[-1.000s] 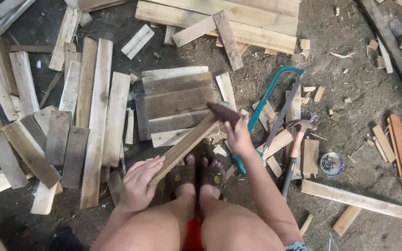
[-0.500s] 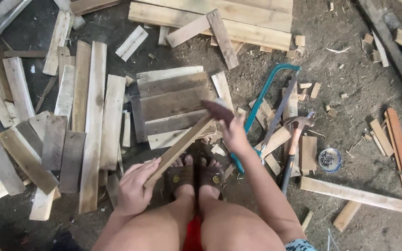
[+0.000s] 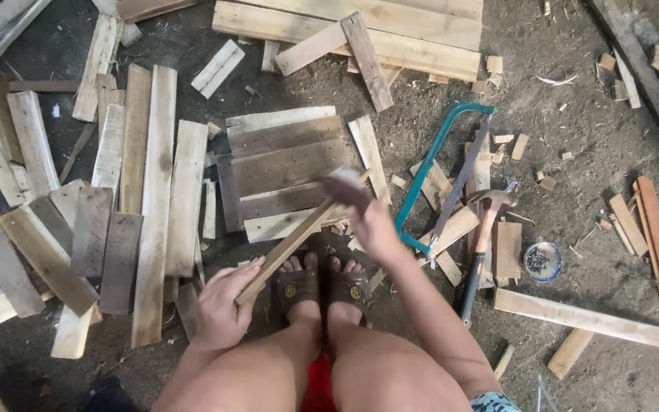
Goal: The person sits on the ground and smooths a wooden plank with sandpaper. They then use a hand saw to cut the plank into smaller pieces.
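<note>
I squat over a dirt floor, my sandalled feet (image 3: 320, 287) together. My left hand (image 3: 221, 304) grips the near end of a narrow wooden slat (image 3: 291, 244), which slants up and to the right. My right hand (image 3: 366, 217) is at the slat's far end, closed around a small blurred block, likely sandpaper or a wood scrap. Beyond the slat lies a small panel of nailed boards (image 3: 284, 172).
A teal-framed hacksaw (image 3: 442, 168) and a claw hammer (image 3: 480, 244) lie to my right, beside a small round tin of nails (image 3: 541, 261). Several loose planks (image 3: 154, 206) are stacked on the left. Long boards (image 3: 360, 23) and offcuts lie at the back.
My right hand has slid along the slat's upper end, and the thing in it now shows pale and blurred instead of dark. My left hand keeps its hold.
</note>
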